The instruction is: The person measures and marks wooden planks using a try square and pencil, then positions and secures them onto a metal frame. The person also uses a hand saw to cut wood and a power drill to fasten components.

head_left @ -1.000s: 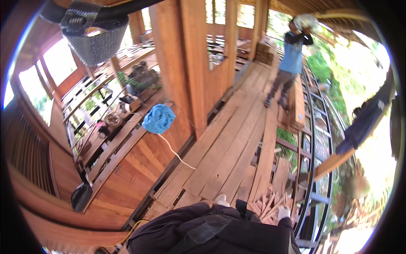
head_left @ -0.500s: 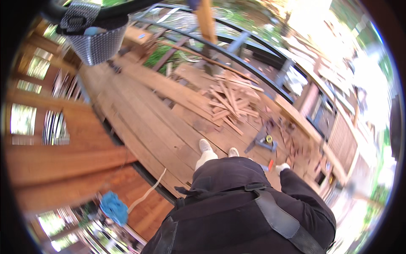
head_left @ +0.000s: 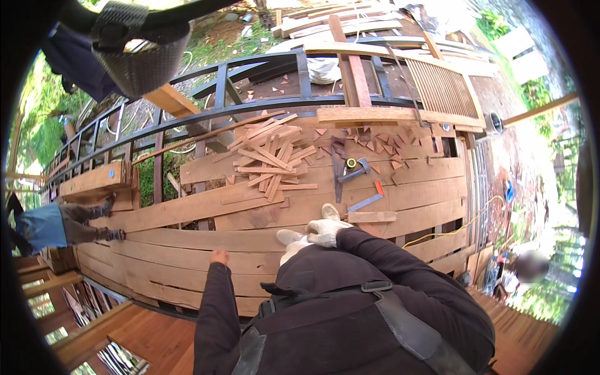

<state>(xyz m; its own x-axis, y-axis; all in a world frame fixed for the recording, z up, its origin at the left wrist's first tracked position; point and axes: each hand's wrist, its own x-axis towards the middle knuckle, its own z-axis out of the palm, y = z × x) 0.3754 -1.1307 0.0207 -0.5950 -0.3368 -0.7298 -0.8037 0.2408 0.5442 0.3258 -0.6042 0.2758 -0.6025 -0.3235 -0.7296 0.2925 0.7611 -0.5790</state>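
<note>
My left hand [head_left: 219, 257], bare, hangs over the deck boards to the left of my body. Its fingers look curled in, with nothing visible in them. A white glove covers my right hand [head_left: 323, 232], which is low in front of me beside my light shoes [head_left: 329, 212]; its fingers are bunched and partly hidden, and I see no object in it. Ahead and right of that hand lies a grey metal blade [head_left: 365, 203] with an orange end. Beyond it are a grey tool [head_left: 355, 171], a yellow-and-black ring [head_left: 350, 163] and a long dark blade [head_left: 338, 172].
A loose pile of wood strips [head_left: 269, 156] lies ahead on the deck [head_left: 250, 240]. Triangular offcuts [head_left: 390, 147] are scattered to its right. A dark metal railing [head_left: 250, 112] runs along the far side. Another person in a blue shirt [head_left: 40, 225] is at the far left.
My view has swung to the right. My right hand has come in from the right to beside my shoes, and my left hand has come into view.
</note>
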